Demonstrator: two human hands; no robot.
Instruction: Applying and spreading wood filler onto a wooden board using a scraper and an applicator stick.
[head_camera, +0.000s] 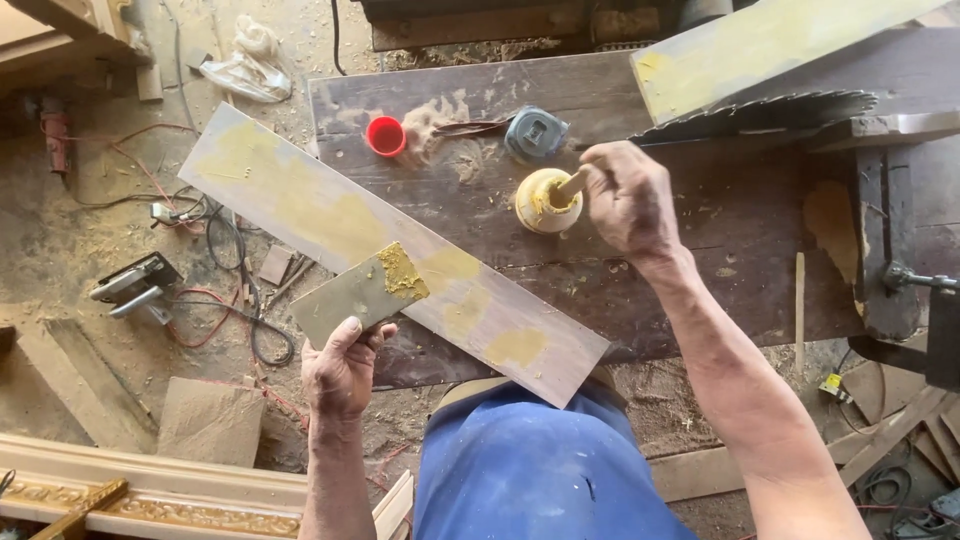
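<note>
On the bench, one board (400, 245), one putty tub (545, 200), two hands.

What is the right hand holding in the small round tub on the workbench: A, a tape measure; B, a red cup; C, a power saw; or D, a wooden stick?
D: the right hand grips a wooden stick whose tip sits in the putty tub.
</note>
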